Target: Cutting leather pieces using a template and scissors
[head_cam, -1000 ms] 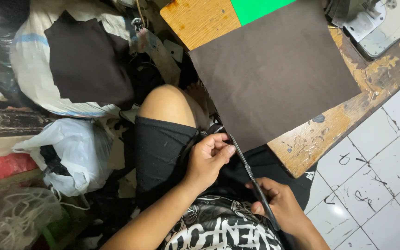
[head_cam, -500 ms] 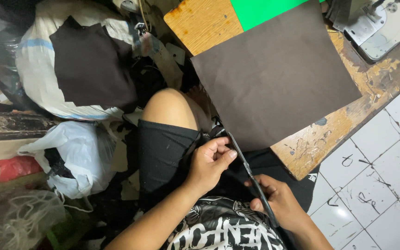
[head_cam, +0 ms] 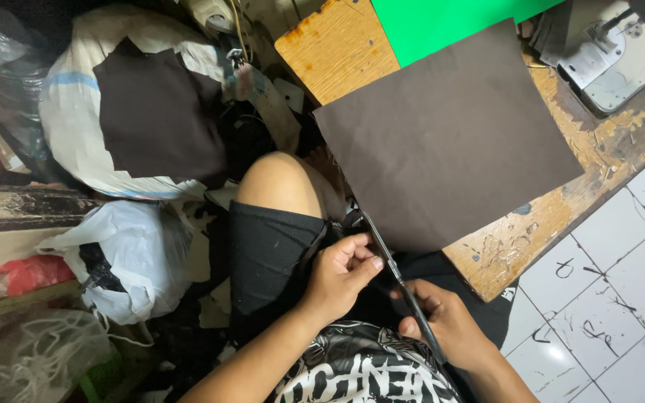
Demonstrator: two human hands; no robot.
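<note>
our right hand (head_cam: 446, 325) holds black scissors (head_cam: 401, 280) at the edge of the dark brown fabric sheet (head_cam: 449, 142); our left hand (head_cam: 337, 272) pinches a thin dark strip (head_cam: 315, 250) beside the blades.

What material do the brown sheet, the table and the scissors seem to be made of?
Brown sheet: likely woven fabric, matte, lying flat with clean edges. Table: wood, worn and scratched, visible grain. Scissors: probably metal, dark slim blades; handles are hidden by the right hand.
</note>
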